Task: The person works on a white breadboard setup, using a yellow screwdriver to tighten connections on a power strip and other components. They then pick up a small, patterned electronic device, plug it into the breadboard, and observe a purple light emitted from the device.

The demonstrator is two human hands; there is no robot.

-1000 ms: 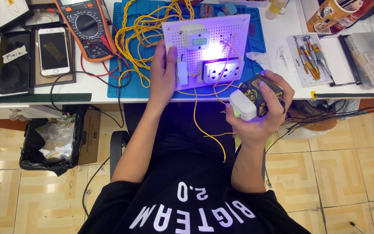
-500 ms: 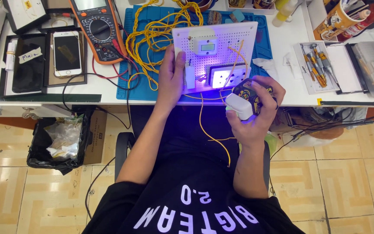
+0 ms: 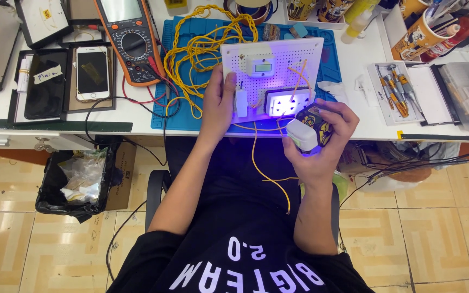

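Head view: tangled yellow wire (image 3: 202,43), an orange multimeter (image 3: 131,38) and a white phone (image 3: 92,72) crowd my bench. My left hand (image 3: 218,106) lies flat, fingers open, steadying the white perforated board (image 3: 272,76). My right hand (image 3: 321,144) grips a white plug adapter (image 3: 306,133) just below the board's glowing socket (image 3: 286,102).

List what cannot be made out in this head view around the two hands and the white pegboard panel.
- Head view: the prong side of the white plug adapter is hidden by the right hand.
- The socket face on the white perforated panel is washed out by violet glow.
- The panel's left edge lies under the left hand.
- The small display module is too small to read.
- The orange multimeter is cut off by the top edge.
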